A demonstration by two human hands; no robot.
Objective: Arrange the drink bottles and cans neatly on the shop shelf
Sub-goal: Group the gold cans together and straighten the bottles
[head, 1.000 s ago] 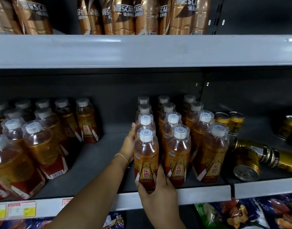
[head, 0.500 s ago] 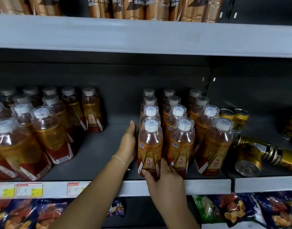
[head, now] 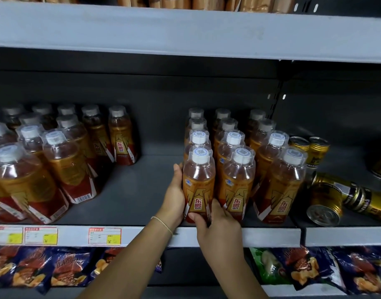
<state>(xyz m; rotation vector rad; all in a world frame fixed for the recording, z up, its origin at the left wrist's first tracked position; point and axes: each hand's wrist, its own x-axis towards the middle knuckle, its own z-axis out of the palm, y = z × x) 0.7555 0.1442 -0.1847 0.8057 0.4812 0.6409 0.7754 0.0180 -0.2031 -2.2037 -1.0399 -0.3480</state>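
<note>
Two hands frame the front amber plastic drink bottle (head: 198,182), white-capped and orange-labelled. It heads the left-most of three files on the grey metal shelf (head: 271,236), just behind the front lip. My right hand (head: 217,225) pinches its base, with the thumb across the foot of the label and the fingers tucked into the gap beside the neighbouring amber bottle (head: 237,186). My left hand (head: 174,193) lies against the bottle's left flank, thumb up. Its fingers pass behind the bottle, so I cannot tell whether they curl round it.

The bottle stands upright, with its long axis vertical, the cap up and the label facing me. I judge the step in hand to be squaring this bottle into its file. The next move probably calls for a small twist or nudge to bring it level with the two front neighbours without jostling the bottles behind. The toppled gold metal cans (head: 324,203) to the right, well apart from both hands, are left to stand up.
</note>
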